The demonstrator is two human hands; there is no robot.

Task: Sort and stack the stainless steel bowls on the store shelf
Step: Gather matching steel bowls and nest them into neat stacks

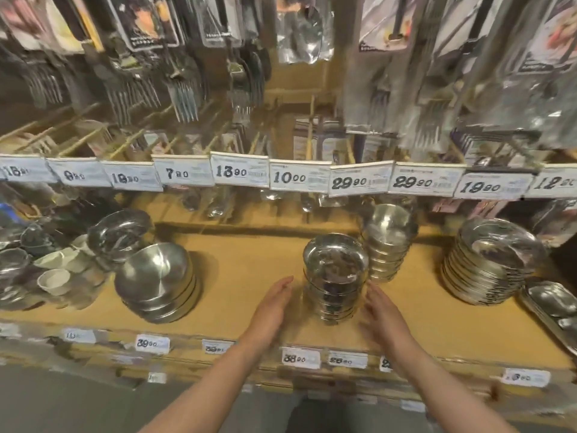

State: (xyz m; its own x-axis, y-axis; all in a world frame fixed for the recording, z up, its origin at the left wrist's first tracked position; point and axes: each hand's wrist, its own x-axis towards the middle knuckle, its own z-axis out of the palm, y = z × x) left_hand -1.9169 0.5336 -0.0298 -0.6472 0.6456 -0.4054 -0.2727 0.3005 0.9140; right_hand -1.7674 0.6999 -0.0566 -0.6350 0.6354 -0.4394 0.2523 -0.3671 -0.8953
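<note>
A stack of small steel bowls (335, 276) stands in the middle of the wooden shelf (249, 276). My left hand (273, 307) is just left of it, fingers straight, a small gap away. My right hand (382, 317) is just right of the stack, fingers spread and blurred, holding nothing. A taller stack of similar bowls (388, 242) stands behind and to the right. A stack of wider bowls (157, 281) leans at the left, with another steel bowl (120, 234) behind it. A stack of flat steel plates (490, 264) sits at the right.
Price tags (301, 178) line a rail above the shelf, with packaged forks (184, 98) and utensils hanging over it. Small white dishes (54, 281) and dark bowls crowd the far left. Steel trays (555, 310) lie at the far right. More price tags (301, 357) line the front edge.
</note>
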